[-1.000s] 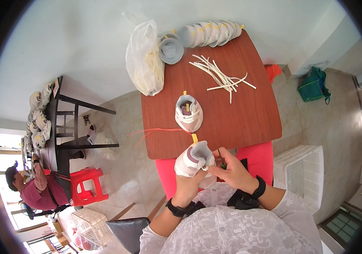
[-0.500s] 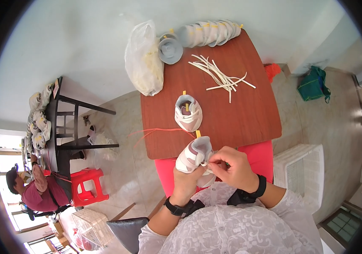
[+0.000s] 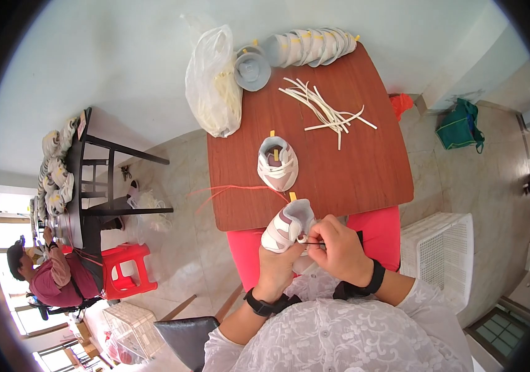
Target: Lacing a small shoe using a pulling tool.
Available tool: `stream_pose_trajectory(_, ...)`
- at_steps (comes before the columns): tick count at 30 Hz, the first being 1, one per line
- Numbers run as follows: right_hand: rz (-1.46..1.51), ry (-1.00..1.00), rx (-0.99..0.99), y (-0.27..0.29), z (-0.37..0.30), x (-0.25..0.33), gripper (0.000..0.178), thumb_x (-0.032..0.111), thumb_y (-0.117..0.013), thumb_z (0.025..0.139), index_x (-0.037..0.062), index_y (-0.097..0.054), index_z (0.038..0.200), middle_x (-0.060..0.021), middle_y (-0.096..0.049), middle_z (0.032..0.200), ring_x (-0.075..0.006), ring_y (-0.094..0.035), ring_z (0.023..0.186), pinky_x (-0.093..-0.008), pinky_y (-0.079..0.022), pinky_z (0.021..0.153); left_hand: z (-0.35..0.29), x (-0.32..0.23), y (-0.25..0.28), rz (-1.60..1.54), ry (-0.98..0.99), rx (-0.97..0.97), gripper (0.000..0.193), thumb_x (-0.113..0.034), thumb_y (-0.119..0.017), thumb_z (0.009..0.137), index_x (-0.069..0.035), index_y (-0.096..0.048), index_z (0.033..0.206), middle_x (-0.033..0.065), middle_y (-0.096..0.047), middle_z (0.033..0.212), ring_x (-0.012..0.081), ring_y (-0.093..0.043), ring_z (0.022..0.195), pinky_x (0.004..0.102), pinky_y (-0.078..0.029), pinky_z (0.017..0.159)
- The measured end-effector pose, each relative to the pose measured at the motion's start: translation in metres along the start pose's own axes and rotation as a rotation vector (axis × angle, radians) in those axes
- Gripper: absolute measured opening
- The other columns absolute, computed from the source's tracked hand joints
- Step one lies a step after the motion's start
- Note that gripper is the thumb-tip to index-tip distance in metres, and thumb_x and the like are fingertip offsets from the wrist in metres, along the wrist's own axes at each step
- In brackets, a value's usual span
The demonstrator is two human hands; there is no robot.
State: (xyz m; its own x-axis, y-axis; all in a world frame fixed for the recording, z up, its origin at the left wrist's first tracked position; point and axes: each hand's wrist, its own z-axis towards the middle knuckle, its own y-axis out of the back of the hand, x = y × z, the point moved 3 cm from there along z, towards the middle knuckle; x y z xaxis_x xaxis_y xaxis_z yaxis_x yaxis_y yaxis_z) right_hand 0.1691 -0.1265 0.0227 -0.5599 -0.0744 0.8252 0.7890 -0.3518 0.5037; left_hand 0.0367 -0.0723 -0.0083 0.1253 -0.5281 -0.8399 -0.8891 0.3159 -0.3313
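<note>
My left hand (image 3: 275, 271) is wrapped round a small white and mauve shoe upper (image 3: 283, 230) with a yellow heel tab, held in front of the table's near edge. Close against its lace area, my right hand (image 3: 341, 251) is closed in a pinch on a thin dark rod (image 3: 312, 243); its tip meets a small white loop at the shoe, and its exact kind does not show. Another shoe upper (image 3: 278, 164), laced in white, stands on the brown table (image 3: 351, 177) just beyond. Red cord (image 3: 240, 187) trails across the table's left side.
Loose white laces (image 3: 330, 113) lie on the table. At its far edge stand a plastic bag (image 3: 214, 90) and a row of nested shoe uppers (image 3: 314, 48). A white crate (image 3: 438, 257) sits to my right. At left a person (image 3: 63, 279) works at a dark table.
The dark rod now shows between my right fingers, where earlier they pinched at the white lace by the shoe. My left hand keeps its hold, with the shoe slightly shifted.
</note>
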Motion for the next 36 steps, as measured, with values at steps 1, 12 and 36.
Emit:
stream_pose_trajectory(1,0.098,-0.062,-0.007,0.000,-0.001,-0.002,0.020,-0.002,-0.063,0.068,0.0032,-0.050,0.083,-0.0087,-0.050,0.075,-0.0228,-0.055,0.062,-0.0317,-0.045,0.054,-0.001,-0.003,-0.002,-0.039,0.007,-0.007,0.038,0.011,-0.061,0.075,-0.001,-0.055,0.111,0.0051,-0.061,0.103,0.0142,-0.059,0.093,0.0284,-0.049,0.081)
stream_pose_trajectory(12,0.242,-0.157,0.028,-0.005,-0.009,-0.010,0.016,0.000,-0.060,0.075,0.0021,-0.048,0.085,-0.0095,-0.049,0.078,-0.0230,-0.052,0.068,-0.0325,-0.042,0.060,0.003,-0.010,-0.009,-0.126,0.113,0.105,0.044,0.011,-0.061,0.075,-0.001,-0.051,0.116,0.0042,-0.059,0.103,0.0133,-0.059,0.093,0.0281,-0.049,0.081)
stream_pose_trajectory(36,1.179,-0.773,0.219,-0.019,-0.001,-0.026,0.042,0.014,-0.062,0.089,-0.0012,-0.044,0.123,-0.0040,-0.057,0.103,-0.0069,-0.054,0.084,-0.0228,-0.046,0.067,-0.003,-0.022,0.010,-0.001,0.048,0.043,0.043,0.007,-0.064,0.076,0.000,-0.053,0.117,0.0062,-0.061,0.107,0.0146,-0.060,0.095,0.0297,-0.049,0.082)
